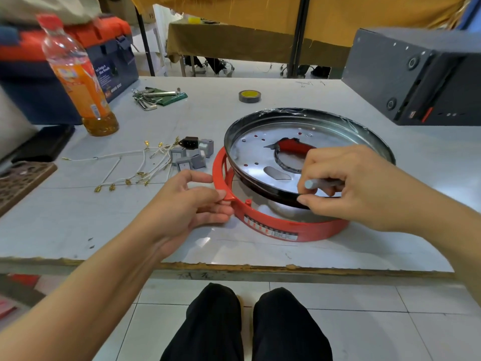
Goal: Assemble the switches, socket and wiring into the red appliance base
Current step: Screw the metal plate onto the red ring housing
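The red plastic ring-shaped appliance base (286, 227) lies on the white worktable (182, 230), near its front edge. A round black-rimmed metal pan with a shiny perforated floor (260, 152) is seated tilted in the base: far side higher, near rim dropped inside the red ring. A red-and-black part (291, 147) is seen through the pan's central cut-out; what it is cannot be told.

The left hand (192, 201) is held at the ring's left side, beside a small red tab (229, 195). Thumb and curled fingertips are pinched on that rim.

The right hand (348, 186) is placed over the pan's near rim. A grey cylindrical tool handle (320, 183) is gripped in its curled fingers, while the thumb tip is pressed against the black rim. The tool's working end is hidden by the hand.

Loose parts are left of the base, on the table: a cluster of small grey rocker switches (190, 157), a black power inlet socket (190, 142) just behind them, and white wires with brass crimp terminals (130, 168) spread further left. None of these are fitted in the base.

Further back: a roll of dark tape with a yellow core (250, 96), a set of hex keys on a green holder (156, 97), a plastic bottle of orange drink with a red cap (78, 76), a blue-and-orange toolbox (86, 58), and a dark grey metal box (413, 74) at right.
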Demonstrator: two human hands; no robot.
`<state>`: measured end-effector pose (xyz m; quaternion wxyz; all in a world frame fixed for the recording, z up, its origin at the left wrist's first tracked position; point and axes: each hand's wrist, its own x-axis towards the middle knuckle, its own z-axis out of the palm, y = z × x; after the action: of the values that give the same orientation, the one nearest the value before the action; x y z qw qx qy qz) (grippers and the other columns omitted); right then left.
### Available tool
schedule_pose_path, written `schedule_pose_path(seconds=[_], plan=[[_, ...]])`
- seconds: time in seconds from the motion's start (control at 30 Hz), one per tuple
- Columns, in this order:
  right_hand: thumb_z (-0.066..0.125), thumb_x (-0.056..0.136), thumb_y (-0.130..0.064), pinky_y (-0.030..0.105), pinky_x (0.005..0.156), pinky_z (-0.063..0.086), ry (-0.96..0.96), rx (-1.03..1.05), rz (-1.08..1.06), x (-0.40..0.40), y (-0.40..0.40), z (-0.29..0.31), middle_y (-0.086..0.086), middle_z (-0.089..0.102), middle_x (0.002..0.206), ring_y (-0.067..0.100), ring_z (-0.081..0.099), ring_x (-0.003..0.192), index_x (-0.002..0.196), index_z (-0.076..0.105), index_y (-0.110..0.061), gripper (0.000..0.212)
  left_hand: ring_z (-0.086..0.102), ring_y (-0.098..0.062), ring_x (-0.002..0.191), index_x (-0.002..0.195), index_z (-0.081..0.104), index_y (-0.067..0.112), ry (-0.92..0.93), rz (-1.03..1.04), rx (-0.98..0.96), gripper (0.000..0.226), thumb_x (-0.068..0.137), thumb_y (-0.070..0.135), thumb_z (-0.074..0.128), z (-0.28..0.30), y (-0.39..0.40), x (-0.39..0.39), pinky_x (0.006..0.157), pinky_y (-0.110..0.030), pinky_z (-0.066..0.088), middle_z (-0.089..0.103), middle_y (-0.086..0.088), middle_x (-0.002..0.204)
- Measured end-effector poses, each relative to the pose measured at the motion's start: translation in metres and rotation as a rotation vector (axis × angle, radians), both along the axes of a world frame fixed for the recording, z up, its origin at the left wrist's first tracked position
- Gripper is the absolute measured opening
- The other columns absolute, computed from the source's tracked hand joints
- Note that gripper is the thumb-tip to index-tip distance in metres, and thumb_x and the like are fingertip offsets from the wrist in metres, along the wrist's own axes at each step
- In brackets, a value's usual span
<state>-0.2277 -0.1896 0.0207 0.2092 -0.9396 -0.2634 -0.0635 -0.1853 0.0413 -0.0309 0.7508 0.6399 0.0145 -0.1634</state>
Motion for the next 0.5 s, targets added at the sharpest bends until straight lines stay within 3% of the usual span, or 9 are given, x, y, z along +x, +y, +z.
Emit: schedule_pose_path(seconds=[0.5], plan=[[0.056,0.080,-0.028,0.015,0.058,0.032,0.034,0.053,0.047,-0.004,0.032,-0.007,0.001,0.049,0.069,0.012,0.042,0.067,0.067,0.062,-0.004,0.027,0.068,-0.023,0.053,0.110,0.049,0.002,0.023,-0.031,-0.057,0.035,0.078,-0.007,0.062,-0.005,0.003,0.000,0.049,-0.023,0.054,0.070,-0.018,0.067]])
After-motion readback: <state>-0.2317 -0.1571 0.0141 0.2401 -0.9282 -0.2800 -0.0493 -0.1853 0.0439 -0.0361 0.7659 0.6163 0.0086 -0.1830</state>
